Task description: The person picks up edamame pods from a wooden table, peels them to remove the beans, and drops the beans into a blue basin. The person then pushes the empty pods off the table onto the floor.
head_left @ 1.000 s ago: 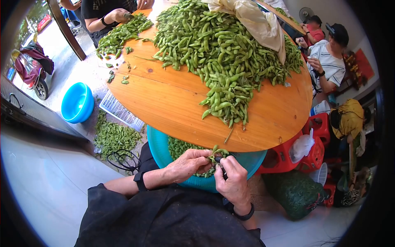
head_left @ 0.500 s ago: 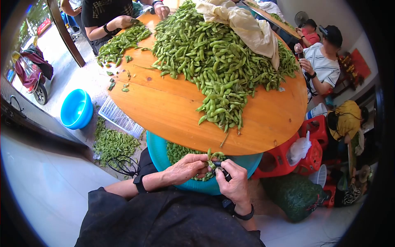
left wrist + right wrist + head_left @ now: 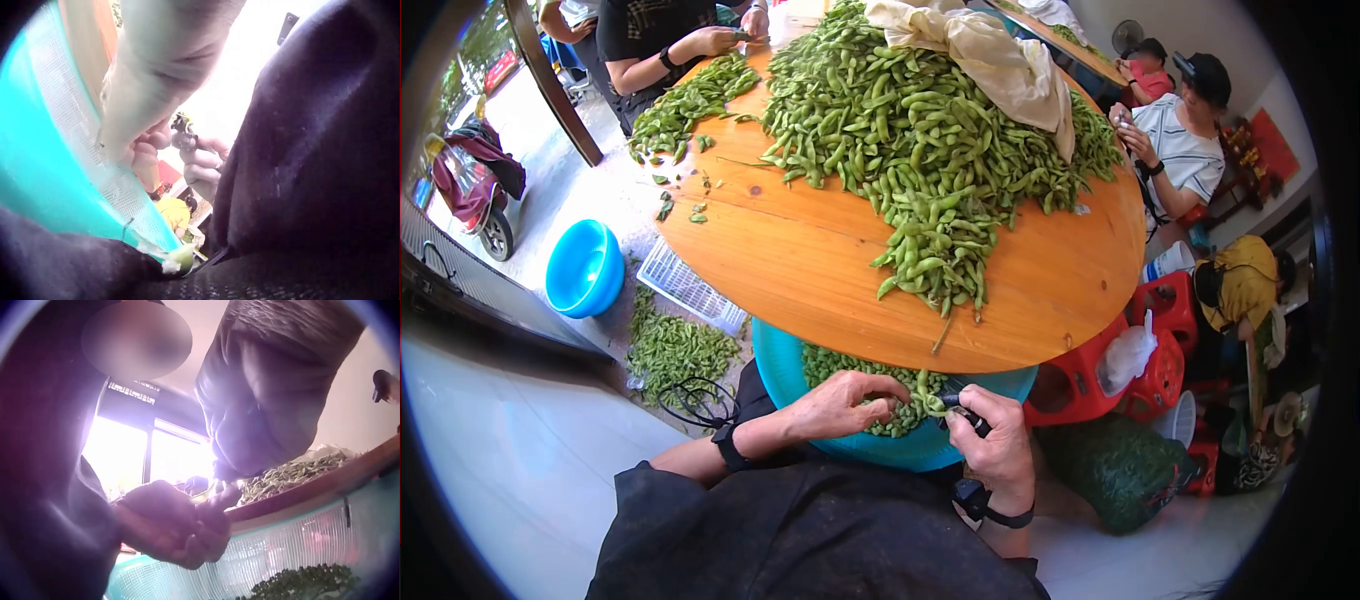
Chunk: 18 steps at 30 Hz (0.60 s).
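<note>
My right hand [image 3: 995,440] grips a small black-handled tool [image 3: 972,418]; its working end is hard to make out. A sprig of green soybean pods [image 3: 926,392] sits at the tool's tip, over the teal basin [image 3: 772,365]. Just left of the sprig is my left hand [image 3: 840,405], with curled fingers and nothing visible in them. A narrow gap parts my left fingers from the pod [image 3: 181,122] by my right hand [image 3: 203,165] in the left wrist view. Below both hands, short green pods [image 3: 825,365] fill part of the basin.
A big heap of soybean pods [image 3: 920,130] covers much of the wooden table [image 3: 780,260], whose edge overhangs the basin. On the floor left are a blue basin [image 3: 585,270], a white basket [image 3: 690,285] and scattered pods [image 3: 680,350]. Red stools [image 3: 1165,310] stand right.
My right hand has moved right with the tool and the sprig. My left hand held the sprig earlier and now lies apart from it.
</note>
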Motion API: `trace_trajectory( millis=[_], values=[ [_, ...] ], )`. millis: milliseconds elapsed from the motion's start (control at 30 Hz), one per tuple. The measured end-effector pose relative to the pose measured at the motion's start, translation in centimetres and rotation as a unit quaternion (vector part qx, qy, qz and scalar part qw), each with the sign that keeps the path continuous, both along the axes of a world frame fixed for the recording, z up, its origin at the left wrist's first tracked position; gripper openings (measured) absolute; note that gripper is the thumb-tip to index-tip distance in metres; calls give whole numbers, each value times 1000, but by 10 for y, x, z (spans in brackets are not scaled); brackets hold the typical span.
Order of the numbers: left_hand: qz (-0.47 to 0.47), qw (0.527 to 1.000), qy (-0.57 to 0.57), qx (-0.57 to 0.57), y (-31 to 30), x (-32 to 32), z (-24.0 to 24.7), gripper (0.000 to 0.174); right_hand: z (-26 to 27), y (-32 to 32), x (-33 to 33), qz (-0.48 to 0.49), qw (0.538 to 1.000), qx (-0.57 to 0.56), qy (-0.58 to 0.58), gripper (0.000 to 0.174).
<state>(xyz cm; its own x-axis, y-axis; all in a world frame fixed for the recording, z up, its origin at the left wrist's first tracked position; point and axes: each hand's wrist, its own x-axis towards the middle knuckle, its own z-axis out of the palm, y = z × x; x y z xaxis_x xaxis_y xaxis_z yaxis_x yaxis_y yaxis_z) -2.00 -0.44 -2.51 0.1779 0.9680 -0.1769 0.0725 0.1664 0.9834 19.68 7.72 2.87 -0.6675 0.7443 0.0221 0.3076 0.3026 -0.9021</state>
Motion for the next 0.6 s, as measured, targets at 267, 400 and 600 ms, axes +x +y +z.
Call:
trace_trajectory(
  millis=[267,400,600],
  values=[
    [27,979,62,193,-6,7,6,26,9,5,9,88,996,13,6,7],
    [146,985,-30,83,-10,14,13,24,6,7,12,62,998,-23,13,7],
    [128,974,20,185,-9,22,13,20,3,7,7,39,994,-87,54,4]
  ],
)
